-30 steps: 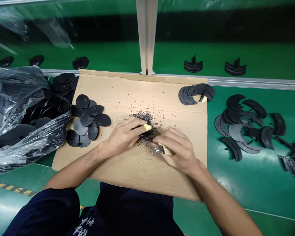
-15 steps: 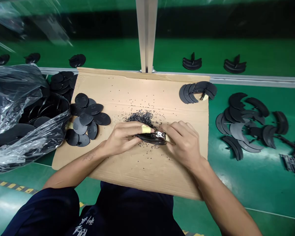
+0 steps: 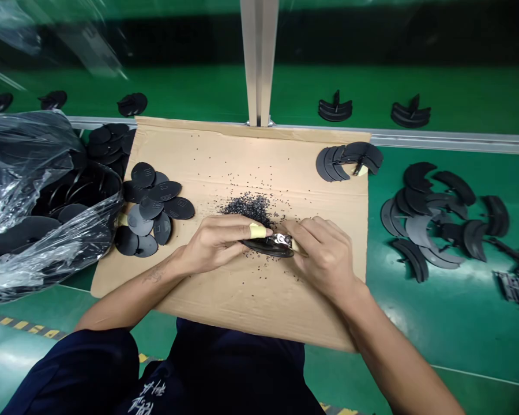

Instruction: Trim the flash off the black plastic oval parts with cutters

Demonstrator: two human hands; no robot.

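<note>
My left hand (image 3: 218, 241) pinches a black oval plastic piece (image 3: 270, 248) at its left end, with yellow tape (image 3: 258, 231) wrapped around one finger. Closed around a pair of small nippers (image 3: 281, 239) is my right hand (image 3: 324, 253). Their shiny metal head with a round pivot lies against the upper side of the piece; the jaw tips and most of the handles are hidden. Just beyond the hands, a heap of tiny black plastic bits (image 3: 248, 206) lies on the cardboard sheet (image 3: 225, 305).
Several black oval discs (image 3: 164, 191) lie left on the cardboard, beside a clear plastic bag (image 3: 69, 259) of more discs. Curved black parts (image 3: 331, 164) rest at the cardboard's upper right, others (image 3: 419, 230) on the green table (image 3: 450, 323). A metal post (image 3: 259, 63) stands at the back.
Both hands stay on the piece and the nippers. The nippers' head has tilted slightly and my right hand has shifted a little. The view has moved slightly.
</note>
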